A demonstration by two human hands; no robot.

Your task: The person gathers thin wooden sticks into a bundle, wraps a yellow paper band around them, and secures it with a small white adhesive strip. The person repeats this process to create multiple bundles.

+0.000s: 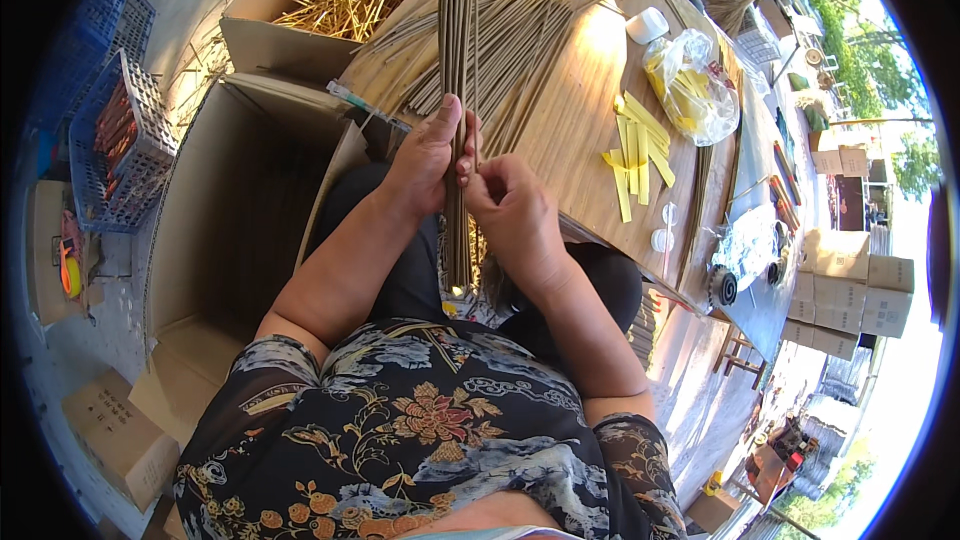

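An upright bundle of thin brown sticks (457,50), which look like incense sticks, stands in front of me over my lap. My left hand (425,155) is closed around its middle, with the thumb pointing up along it. Close against the bundle's right side, my right hand (515,215) is closed in a pinch with its fingers curled. One separate stick (477,0) rises beside the bundle and runs down to the right fingertips. Those fingertips partly hide the spot they grip. Many more loose sticks (540,35) lie spread on the wooden table behind.
Yellow paper strips (640,145) lie on the wooden table (590,180), near a clear plastic bag (690,90) and a white jar (648,25). An open cardboard box (235,200) stands at my left. Beyond it are blue crates (125,145). Another box (285,45) holds yellowish sticks.
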